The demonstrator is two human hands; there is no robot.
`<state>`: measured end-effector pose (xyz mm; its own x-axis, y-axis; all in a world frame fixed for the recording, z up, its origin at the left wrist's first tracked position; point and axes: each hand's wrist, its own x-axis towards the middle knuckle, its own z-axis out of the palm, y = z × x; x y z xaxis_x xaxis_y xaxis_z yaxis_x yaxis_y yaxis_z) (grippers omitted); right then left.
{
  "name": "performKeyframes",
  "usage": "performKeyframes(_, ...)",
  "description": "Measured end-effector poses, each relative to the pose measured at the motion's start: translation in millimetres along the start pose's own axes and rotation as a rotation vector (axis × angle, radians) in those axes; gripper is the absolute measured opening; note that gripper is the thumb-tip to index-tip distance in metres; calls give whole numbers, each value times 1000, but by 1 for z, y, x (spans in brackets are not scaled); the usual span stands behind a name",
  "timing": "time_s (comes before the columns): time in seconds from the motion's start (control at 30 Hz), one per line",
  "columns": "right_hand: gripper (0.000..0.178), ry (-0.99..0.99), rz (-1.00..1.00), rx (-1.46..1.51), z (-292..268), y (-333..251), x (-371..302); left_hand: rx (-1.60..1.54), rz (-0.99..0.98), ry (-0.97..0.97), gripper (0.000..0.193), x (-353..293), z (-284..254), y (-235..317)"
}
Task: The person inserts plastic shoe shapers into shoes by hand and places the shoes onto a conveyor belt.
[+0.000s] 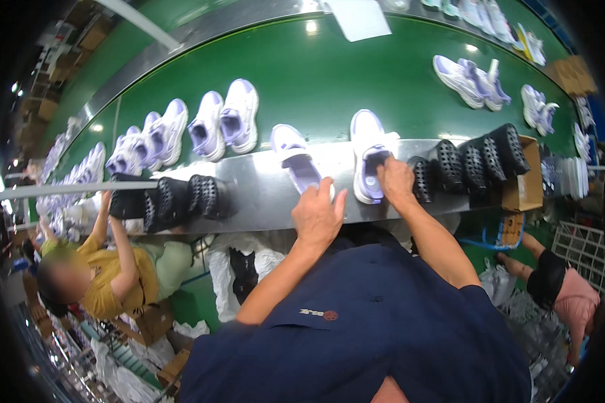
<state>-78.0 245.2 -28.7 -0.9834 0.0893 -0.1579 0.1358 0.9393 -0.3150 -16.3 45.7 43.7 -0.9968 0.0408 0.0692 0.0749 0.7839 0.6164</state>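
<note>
Two white sneakers with lilac lining stand side by side in front of me, toes pointing away, across the metal ledge and the green belt. My left hand (318, 216) is at the heel of the left sneaker (291, 151), its thumb and forefinger on either side of the heel edge. My right hand (396, 180) reaches to the collar of the right sneaker (368, 134), fingertips inside the opening. Black perforated shoe-shaped pieces (446, 166) stand in a row on the ledge just right of that hand; similar black pieces (205, 197) are to the left.
Pairs of matching sneakers (240, 115) line the green belt (302, 74) on the left, with more at the right (464, 80). A cardboard box (528, 178) sits on the metal ledge (262, 174). Co-workers in yellow (124, 272) and pink (577, 295) are on either side.
</note>
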Motion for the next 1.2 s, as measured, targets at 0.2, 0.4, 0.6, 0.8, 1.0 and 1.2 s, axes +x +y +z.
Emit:
performKeyframes(0.2,31,-88,-119,54,1,-20,-3,112,-30,-226,56,2,13,-52)
performKeyframes(0.4,45,-188,-132,18,-25,-8,-29,-246,12,-71,52,-21,-12,-88)
performKeyframes(0.6,25,-232,43,418,-84,-29,-76,649,-370,681,27,-48,-189,-198)
performKeyframes(0.8,22,-364,-1,581,-70,-96,-81,746,-606,600,54,-63,-231,-274)
performKeyframes(1.0,23,-424,17,600,-63,-125,-83,719,-529,788,52,-69,-247,-298)
performKeyframes(1.2,20,-487,21,603,-64,-139,-87,591,-725,624,45,-106,-266,-339)
